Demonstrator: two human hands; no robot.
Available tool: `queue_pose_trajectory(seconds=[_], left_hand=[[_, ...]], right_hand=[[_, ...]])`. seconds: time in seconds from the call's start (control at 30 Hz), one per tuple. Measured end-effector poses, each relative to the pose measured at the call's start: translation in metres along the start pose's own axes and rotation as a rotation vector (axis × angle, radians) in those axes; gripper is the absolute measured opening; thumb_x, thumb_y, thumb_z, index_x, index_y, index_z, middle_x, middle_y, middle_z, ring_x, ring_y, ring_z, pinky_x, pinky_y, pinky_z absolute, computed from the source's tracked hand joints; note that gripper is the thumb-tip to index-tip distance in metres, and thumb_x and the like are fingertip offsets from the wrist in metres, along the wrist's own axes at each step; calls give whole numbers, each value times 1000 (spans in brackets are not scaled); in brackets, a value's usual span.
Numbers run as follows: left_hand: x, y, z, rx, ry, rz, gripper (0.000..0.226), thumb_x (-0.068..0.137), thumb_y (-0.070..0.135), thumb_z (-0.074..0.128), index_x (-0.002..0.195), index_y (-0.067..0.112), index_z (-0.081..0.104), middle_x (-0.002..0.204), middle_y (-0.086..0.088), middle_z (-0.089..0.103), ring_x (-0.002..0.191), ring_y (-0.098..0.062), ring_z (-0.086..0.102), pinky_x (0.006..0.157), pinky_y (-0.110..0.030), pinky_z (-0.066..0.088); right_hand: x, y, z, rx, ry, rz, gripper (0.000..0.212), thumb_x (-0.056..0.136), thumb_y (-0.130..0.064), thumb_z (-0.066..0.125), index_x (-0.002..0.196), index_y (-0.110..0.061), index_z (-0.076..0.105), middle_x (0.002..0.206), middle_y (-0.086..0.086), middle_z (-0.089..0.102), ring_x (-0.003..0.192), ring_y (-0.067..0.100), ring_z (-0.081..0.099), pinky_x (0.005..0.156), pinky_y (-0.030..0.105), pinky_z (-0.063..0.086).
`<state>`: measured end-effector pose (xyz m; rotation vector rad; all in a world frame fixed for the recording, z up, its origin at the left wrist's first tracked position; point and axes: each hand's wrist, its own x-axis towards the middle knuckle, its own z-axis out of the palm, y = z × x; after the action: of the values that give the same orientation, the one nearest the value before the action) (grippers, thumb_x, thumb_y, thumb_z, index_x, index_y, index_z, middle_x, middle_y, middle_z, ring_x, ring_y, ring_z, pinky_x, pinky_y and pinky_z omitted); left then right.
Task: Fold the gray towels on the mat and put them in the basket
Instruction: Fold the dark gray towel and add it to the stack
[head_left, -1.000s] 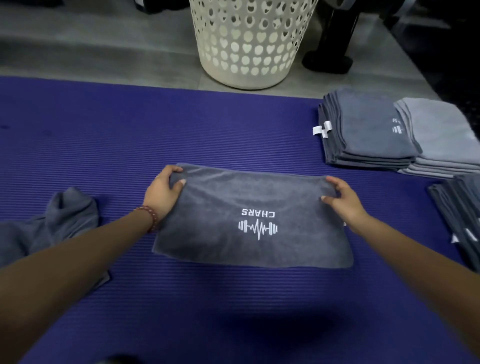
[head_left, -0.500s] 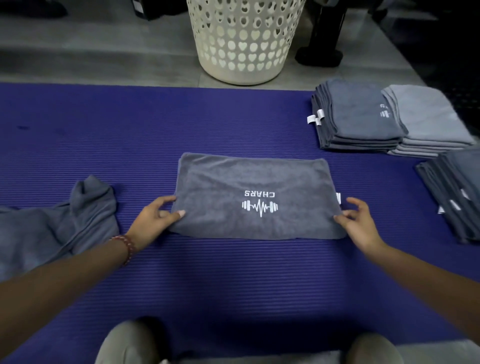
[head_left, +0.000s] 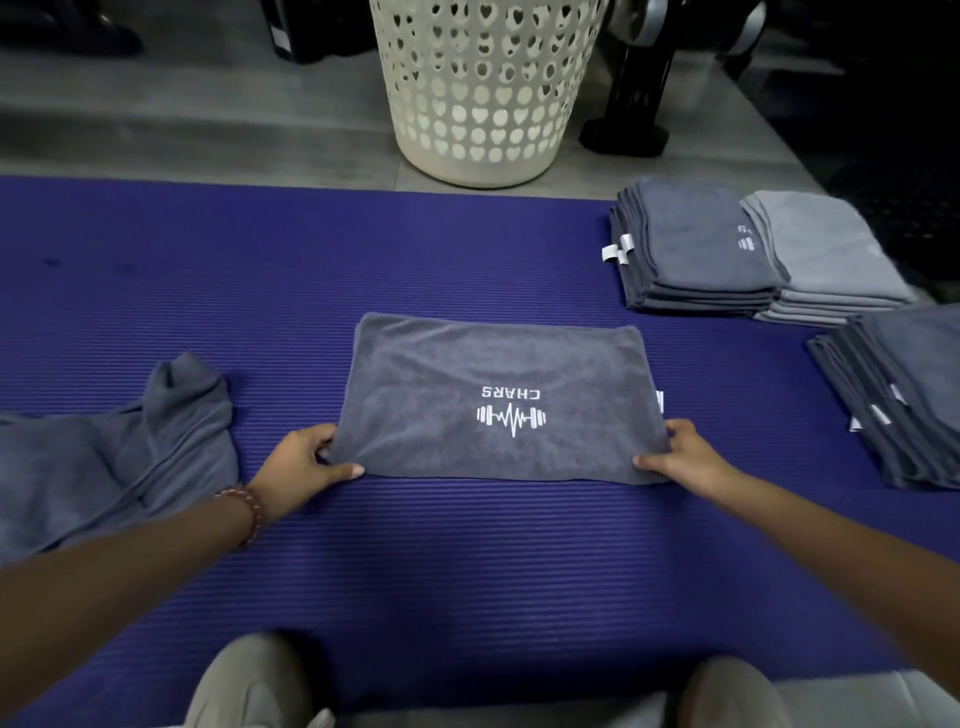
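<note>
Mid-fold, looks like. The towel (head_left: 493, 384) lies flat mid-mat (head_left: 467, 561), logo up. The left hand (head_left: 304, 465) and right hand (head_left: 688, 457) each have a pinching grip on a near corner. Next move is probably lifting both corners evenly over to the far edge, then the basket (head_left: 483, 104).

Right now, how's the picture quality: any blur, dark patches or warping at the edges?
Head view: the towel and its logo are sharp under dim, even light; the top right corner beyond the mat is nearly black; the forearms stretch and soften toward the lower corners.
</note>
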<state>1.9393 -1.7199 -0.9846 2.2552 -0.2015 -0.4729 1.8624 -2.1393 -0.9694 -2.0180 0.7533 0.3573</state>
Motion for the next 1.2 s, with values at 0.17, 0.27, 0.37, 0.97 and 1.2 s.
queue_pose_trajectory(seconds=[0.17, 0.27, 0.37, 0.97, 1.2], left_hand=[[-3, 7, 0, -403, 70, -181, 12, 80, 1, 70, 88, 2, 62, 87, -6, 68, 63, 2, 64, 57, -8, 48], [-4, 8, 2, -472, 93, -244, 9, 87, 10, 65, 88, 5, 57, 67, 4, 64, 50, 3, 56, 45, -9, 40], [-4, 8, 7, -421, 168, -260, 12, 90, 18, 62, 85, 8, 59, 64, 7, 60, 52, -2, 54, 43, -7, 38], [4, -4, 14, -164, 298, -276, 24, 84, 12, 68, 92, 6, 47, 64, -5, 50, 61, -16, 47, 58, -23, 37], [-9, 1, 39, 154, 402, -225, 38, 85, 7, 60, 119, 1, 44, 106, -18, 52, 102, -37, 48, 82, -45, 39]], right_hand=[[2, 7, -2, 72, 32, -59, 33, 85, -4, 66, 109, -8, 44, 112, 13, 60, 94, 21, 59, 80, 27, 48], [1, 15, -2, 159, 101, -64, 32, 86, -5, 65, 111, -9, 45, 103, 10, 62, 80, 12, 59, 64, 16, 47], [-1, 25, 0, 144, 170, -49, 42, 87, -7, 65, 122, -5, 44, 92, 7, 61, 80, 15, 58, 64, 19, 42], [2, 20, -2, -295, 41, -208, 39, 85, -3, 65, 122, -12, 57, 127, 11, 46, 123, 26, 44, 104, 26, 32], [13, 9, -9, -413, -75, -165, 42, 80, -8, 71, 112, -26, 50, 124, 9, 35, 120, 23, 37, 96, 23, 32]])
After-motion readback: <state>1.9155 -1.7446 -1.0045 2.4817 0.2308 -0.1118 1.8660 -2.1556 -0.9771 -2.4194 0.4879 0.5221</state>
